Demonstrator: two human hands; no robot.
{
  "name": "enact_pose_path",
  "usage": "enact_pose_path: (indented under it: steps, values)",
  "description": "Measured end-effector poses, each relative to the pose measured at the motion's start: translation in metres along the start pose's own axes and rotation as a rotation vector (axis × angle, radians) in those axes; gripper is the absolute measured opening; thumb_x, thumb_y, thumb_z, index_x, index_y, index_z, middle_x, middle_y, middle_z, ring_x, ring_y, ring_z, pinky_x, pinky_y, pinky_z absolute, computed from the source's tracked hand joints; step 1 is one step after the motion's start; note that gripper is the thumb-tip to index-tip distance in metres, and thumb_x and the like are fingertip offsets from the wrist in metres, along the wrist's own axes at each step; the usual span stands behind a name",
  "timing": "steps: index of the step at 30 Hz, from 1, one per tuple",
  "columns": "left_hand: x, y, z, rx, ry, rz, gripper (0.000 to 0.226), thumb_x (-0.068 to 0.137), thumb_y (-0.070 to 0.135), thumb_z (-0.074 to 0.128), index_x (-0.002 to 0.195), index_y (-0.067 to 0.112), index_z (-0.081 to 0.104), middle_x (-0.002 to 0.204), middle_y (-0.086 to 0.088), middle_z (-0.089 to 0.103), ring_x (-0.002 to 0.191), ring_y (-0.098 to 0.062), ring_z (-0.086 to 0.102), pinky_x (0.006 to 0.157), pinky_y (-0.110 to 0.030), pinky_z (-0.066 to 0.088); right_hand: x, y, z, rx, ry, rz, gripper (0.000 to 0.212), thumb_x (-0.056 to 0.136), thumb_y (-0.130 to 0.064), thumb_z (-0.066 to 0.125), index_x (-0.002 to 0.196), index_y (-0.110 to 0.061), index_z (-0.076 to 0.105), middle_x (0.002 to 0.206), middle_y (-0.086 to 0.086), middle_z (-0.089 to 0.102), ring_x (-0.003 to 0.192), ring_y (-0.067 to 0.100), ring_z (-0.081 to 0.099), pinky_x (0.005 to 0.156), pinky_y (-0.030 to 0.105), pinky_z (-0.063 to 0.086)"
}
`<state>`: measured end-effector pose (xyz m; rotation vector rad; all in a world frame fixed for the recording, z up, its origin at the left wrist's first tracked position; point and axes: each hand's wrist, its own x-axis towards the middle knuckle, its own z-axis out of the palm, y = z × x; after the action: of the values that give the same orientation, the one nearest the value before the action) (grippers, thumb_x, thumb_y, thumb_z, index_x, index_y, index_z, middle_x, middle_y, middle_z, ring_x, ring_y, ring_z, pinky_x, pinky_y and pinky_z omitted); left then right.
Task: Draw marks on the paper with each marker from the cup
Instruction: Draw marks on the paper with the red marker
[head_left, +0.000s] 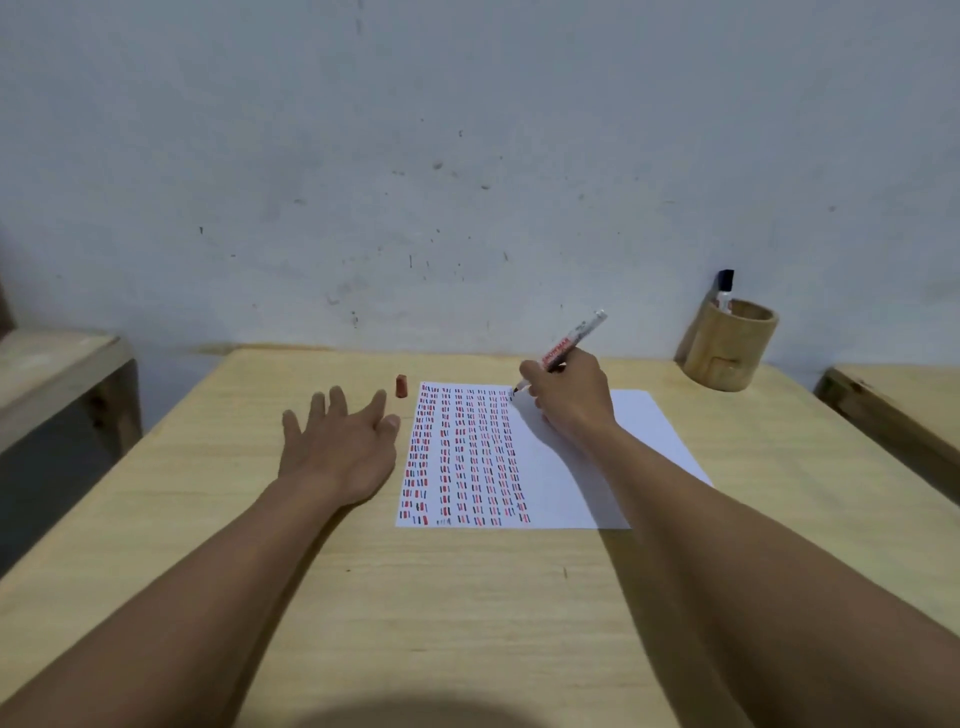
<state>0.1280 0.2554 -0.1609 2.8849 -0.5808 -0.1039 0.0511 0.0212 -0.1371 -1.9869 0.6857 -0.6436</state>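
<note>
Head view: right hand (569, 400) clamps a slim marker (571, 340) on smooth paper (649, 431); left hand (337, 441) lies flat, fingers spread, on grainy wooden bench (467, 597).

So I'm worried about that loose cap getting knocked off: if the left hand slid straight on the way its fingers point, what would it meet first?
Probably nothing. The left hand points up and slightly right; the red cap stands just right of that line, so it looks free to the wall, though depth is unclear.

Scuffed pale wall (467, 156) (dark specks) behind a light wooden table (467, 597).
</note>
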Motion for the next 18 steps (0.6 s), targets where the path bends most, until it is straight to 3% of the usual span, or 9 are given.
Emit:
enact_pose_path:
  steps: [3, 7, 18]
  values:
    - [-0.002, 0.000, 0.002, 0.006, -0.029, 0.019, 0.060, 0.101, 0.055, 0.010, 0.159, 0.040, 0.006, 0.169, -0.013, -0.003, 0.156, -0.033, -0.007, 0.122, -0.056, -0.006, -0.001, 0.008, 0.003, -0.026, 0.020, 0.026, 0.026, 0.084, -0.026, 0.066, 0.086, 0.000, 0.070, 0.083, 0.010, 0.076, 0.082, 0.027, 0.071, 0.057, 0.027, 0.045]
    - [-0.003, -0.001, 0.003, 0.019, -0.018, 0.022, 0.060, 0.101, 0.056, 0.009, 0.159, 0.041, 0.004, 0.169, -0.012, -0.003, 0.156, -0.032, -0.007, 0.122, -0.055, -0.006, 0.000, 0.009, 0.004, -0.030, 0.029, 0.025, 0.026, 0.085, -0.025, 0.065, 0.084, 0.001, 0.070, 0.082, 0.009, 0.076, 0.082, 0.027, 0.071, 0.051, 0.024, 0.039]
    - [-0.003, -0.001, 0.005, 0.036, 0.000, 0.017, 0.061, 0.099, 0.058, 0.009, 0.159, 0.042, 0.006, 0.169, -0.013, 0.000, 0.156, -0.032, -0.005, 0.122, -0.056, -0.005, 0.008, 0.018, 0.008, -0.064, 0.010, -0.010, 0.031, 0.084, -0.027, 0.064, 0.081, 0.003, 0.070, 0.078, 0.013, 0.077, 0.079, 0.030, 0.073, 0.065, 0.034, 0.054]
